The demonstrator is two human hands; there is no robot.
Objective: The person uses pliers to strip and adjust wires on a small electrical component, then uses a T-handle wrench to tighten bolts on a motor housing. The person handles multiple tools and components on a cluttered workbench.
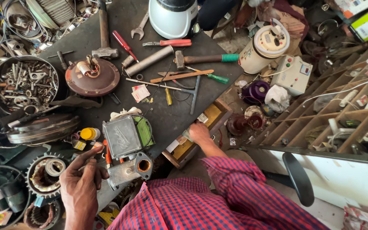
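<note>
My left hand [81, 181] is raised at the lower left with its fingers loosely spread and nothing in it. Its fingertips are close to a grey metal box unit with a green side [126, 136] and a metal bracket with a round hole [142, 166]. My right hand [199, 132] reaches into an open wooden drawer with a yellow lining [211, 115] at the bench's right edge. Its fingers are hidden among the drawer's contents. Both sleeves are red and blue check.
The dark bench [167, 115] holds a hammer [104, 30], red screwdriver [124, 44], wrench [140, 27], metal tube [150, 60], a round brown cover [92, 77] and a bowl of bolts [24, 83]. A toothed stator [43, 174] lies left. Wooden shelf compartments [341, 115] stand right.
</note>
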